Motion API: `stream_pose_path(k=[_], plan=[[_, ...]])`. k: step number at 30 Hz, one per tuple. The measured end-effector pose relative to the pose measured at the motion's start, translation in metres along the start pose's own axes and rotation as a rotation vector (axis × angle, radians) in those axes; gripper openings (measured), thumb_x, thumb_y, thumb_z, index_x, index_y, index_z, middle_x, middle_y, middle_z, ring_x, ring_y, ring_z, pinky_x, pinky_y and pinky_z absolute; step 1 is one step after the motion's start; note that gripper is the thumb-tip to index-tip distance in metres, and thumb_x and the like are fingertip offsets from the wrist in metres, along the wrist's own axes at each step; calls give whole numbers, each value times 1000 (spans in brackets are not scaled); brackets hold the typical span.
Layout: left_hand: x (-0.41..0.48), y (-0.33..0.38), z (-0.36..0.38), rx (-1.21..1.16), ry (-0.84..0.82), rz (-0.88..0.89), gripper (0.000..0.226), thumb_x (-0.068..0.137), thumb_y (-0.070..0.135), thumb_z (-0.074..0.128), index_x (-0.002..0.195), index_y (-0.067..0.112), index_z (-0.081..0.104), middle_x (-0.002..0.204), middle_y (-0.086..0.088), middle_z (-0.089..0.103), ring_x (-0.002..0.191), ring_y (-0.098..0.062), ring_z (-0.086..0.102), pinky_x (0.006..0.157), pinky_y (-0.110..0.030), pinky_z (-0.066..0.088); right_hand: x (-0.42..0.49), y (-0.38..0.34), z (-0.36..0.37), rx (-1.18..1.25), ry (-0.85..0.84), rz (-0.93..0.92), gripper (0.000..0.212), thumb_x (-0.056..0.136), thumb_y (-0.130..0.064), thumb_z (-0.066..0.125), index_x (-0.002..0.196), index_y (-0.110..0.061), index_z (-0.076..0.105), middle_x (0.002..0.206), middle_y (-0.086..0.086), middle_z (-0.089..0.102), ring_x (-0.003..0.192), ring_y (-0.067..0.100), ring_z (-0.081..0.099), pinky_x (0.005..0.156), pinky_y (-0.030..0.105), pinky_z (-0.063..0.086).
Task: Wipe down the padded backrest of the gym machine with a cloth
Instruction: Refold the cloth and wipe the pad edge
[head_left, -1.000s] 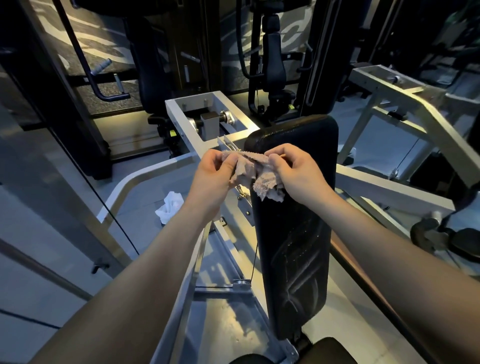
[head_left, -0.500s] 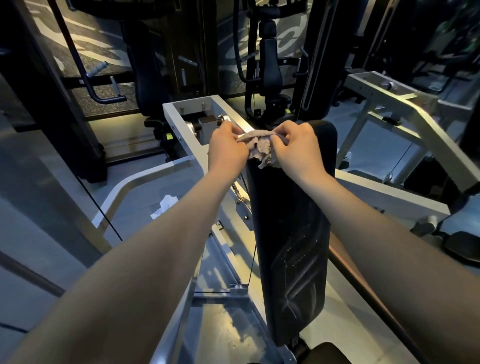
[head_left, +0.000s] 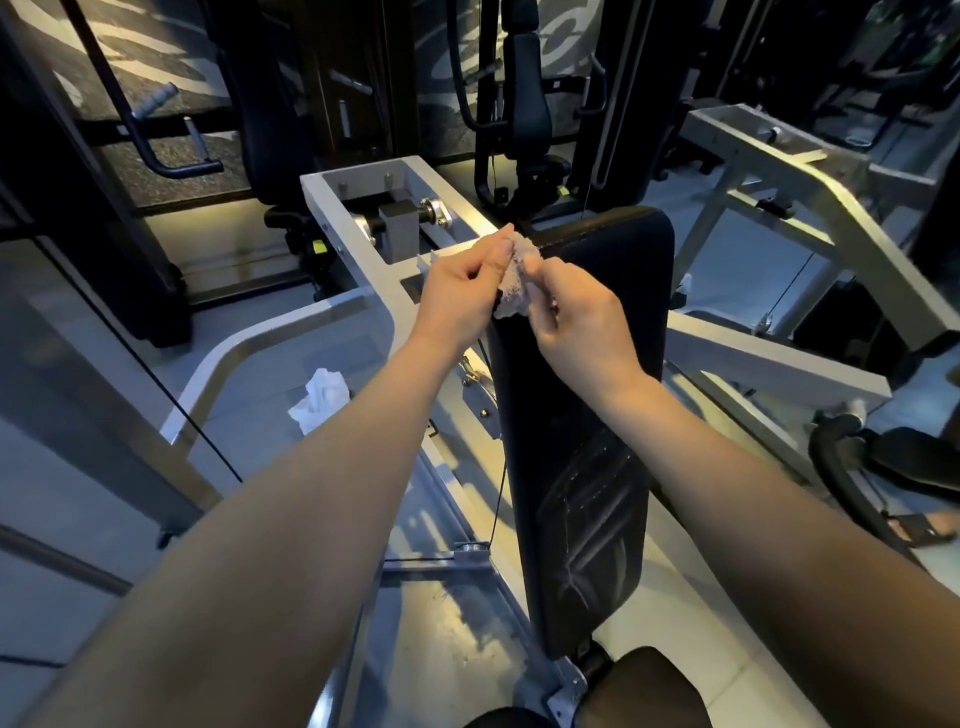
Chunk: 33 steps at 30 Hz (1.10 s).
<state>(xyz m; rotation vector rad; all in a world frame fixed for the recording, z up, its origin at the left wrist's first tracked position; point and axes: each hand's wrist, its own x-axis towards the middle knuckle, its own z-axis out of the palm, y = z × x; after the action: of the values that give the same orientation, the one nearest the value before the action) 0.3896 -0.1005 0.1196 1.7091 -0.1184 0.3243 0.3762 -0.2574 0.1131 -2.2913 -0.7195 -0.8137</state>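
My left grip (head_left: 457, 296) and right grip (head_left: 576, 322) both pinched the bunched cloth (head_left: 514, 283) at the backrest (head_left: 587, 467) top, frame centre; wiping looked barely begun.

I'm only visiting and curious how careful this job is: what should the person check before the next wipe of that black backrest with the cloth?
1. Grip on the cloth: the left hand and the right hand both pinch it. Ok.
2. Cloth spread out for wiping: it is bunched up between the hands. Not ok.
3. Cloth touching the backrest: it sits at the top left corner, but contact is unclear. Cannot tell.
4. Backrest face free of objects: nothing lies on it. Ok.
5. Cloth damp enough: cannot tell.
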Motion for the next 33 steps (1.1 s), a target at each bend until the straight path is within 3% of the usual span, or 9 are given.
stream_pose_path(k=[5,9,13,16,19,23,27,30,33], plan=[[-12,-18,3,-158,98,-47,35,103,21,63,137,12,65,117,14,73,119,2,63,103,-23,50,-8,-1,3,-40,-25,-96,23,105,-19,52,117,-4,65,87,10,62,76,25,59,66,44,53],[-30,-34,6,-159,163,-63,37,102,28,64,138,22,64,133,1,70,127,-7,61,112,-36,49,-16,3,2,-112,-119,-160,30,105,-22,49,125,-5,63,87,10,59,73,25,55,60,44,51],[-60,-52,14,-118,218,-124,36,103,14,60,138,20,63,138,5,65,122,6,59,99,-10,47,-39,11,9,-171,-191,-232,34,102,-19,49,131,-5,62,87,13,58,70,28,54,54,46,50],[-74,-65,21,-143,211,-190,37,102,9,60,138,17,63,140,2,64,126,1,58,107,-13,44,-61,20,18,-221,-239,-234,38,103,-18,48,136,-5,60,89,14,58,73,29,54,55,48,50],[-78,-70,22,-107,226,-210,36,101,7,60,136,15,65,140,1,63,106,22,57,92,0,44,-73,23,24,-239,-243,-206,38,104,-18,47,137,-4,60,91,15,59,75,29,54,58,48,50],[-92,-68,27,-63,232,-278,32,103,12,58,133,15,68,115,-6,76,97,-4,70,79,-4,48,-86,20,23,-278,-272,-209,39,101,-16,47,135,-2,61,89,15,59,74,30,55,55,46,51],[-100,-69,19,141,116,-303,25,104,18,56,107,10,79,74,2,64,67,-7,51,48,-6,34,-99,10,21,-328,-342,-179,39,100,-19,45,132,-3,61,87,13,58,71,28,55,52,44,51],[-109,-73,11,359,-32,-350,26,102,13,55,81,9,71,67,2,55,63,-14,49,45,-18,33,-113,0,18,-383,-436,-185,36,96,-20,48,125,-5,63,85,12,57,68,27,55,48,38,47],[-124,-78,6,354,-136,-394,21,97,9,58,87,5,77,71,-6,63,72,-20,57,53,-20,41,-125,-5,15,-420,-554,-165,37,96,-29,42,121,-10,63,88,11,54,69,30,56,48,39,46]])
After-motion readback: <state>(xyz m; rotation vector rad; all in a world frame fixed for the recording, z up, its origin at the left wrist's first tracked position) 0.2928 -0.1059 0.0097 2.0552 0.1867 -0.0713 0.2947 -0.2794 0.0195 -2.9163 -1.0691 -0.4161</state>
